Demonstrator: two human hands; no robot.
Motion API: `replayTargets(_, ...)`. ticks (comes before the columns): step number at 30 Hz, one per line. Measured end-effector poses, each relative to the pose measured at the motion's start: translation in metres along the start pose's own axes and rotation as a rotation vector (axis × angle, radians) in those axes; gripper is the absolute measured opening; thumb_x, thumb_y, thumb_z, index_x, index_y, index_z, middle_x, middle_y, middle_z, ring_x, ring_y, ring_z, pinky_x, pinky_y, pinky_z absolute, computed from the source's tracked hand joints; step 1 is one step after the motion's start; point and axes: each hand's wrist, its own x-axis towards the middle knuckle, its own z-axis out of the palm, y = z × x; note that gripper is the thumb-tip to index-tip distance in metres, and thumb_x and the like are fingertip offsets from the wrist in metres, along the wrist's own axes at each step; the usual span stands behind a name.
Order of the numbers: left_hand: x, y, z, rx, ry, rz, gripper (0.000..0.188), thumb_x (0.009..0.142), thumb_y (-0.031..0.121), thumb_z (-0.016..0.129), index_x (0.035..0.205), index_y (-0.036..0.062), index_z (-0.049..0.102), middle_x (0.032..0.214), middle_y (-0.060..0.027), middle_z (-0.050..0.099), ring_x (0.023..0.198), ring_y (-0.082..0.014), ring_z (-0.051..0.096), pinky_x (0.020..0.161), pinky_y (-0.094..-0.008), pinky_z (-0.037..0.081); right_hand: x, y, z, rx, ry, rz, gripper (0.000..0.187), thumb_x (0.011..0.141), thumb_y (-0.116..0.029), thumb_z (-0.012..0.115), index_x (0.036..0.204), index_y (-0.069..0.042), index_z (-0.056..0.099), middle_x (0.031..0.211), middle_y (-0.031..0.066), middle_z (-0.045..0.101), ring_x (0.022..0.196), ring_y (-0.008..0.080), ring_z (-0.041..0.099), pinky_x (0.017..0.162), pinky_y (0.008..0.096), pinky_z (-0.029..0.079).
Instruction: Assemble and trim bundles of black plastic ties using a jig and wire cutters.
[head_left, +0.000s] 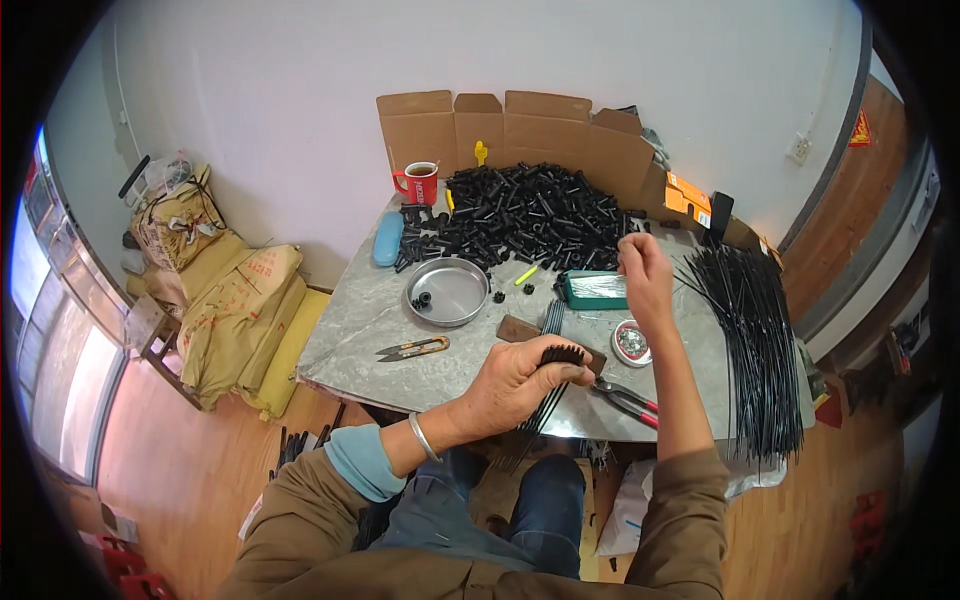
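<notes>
My left hand (515,385) is closed round a bundle of thin black rods (550,402), above the table's front edge. A row of dark ends (563,354) shows between thumb and fingers. My right hand (646,278) is raised beside a green box of thin silvery pieces (598,286). Its fingertips are pinched together; whatever they hold is too small to make out. Red-handled pliers (626,402) lie right of my left hand, their jaws pointing toward it. Partly behind the rods is a brown block (518,328). A small round tub of metal bits (631,343) stands below my right hand.
A large heap of black plastic parts (535,215) lies before a cardboard screen (550,118). Long black rods (745,340) hang over the right edge. Thread snips (413,348), a round metal pan (447,315), a blue case (388,238) and a red mug (420,186) stand left.
</notes>
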Motion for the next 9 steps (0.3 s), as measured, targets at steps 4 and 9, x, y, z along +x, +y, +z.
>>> replayTargets(4, -0.003, -0.002, -0.006, 0.004, 0.045, -0.029, 0.015, 0.094, 0.002, 0.051, 0.103, -0.0047, 0.060, 0.094, -0.0110, 0.069, 0.091, -0.0170, 0.067, 0.084, -0.0281, 0.052, -0.048, -0.093, -0.039, 0.307, -0.262, -0.058, 0.005, 0.086, -0.004, 0.057, 0.085, 0.000, 0.062, 0.076, 0.0042, 0.056, 0.069, 0.0100, 0.052, 0.063, 0.0237, 0.042)
replayTargets(9, -0.002, -0.010, -0.005, -0.033, 0.023, -0.013, 0.017, 0.095, 0.004, 0.050, 0.109, -0.0040, 0.057, 0.095, -0.0105, 0.068, 0.092, -0.0176, 0.066, 0.085, -0.0301, 0.053, -0.082, -0.130, -0.063, 0.110, -0.348, -0.024, 0.010, 0.082, -0.002, 0.061, 0.090, -0.003, 0.068, 0.080, 0.0041, 0.059, 0.071, 0.0142, 0.057, 0.063, 0.0229, 0.044)
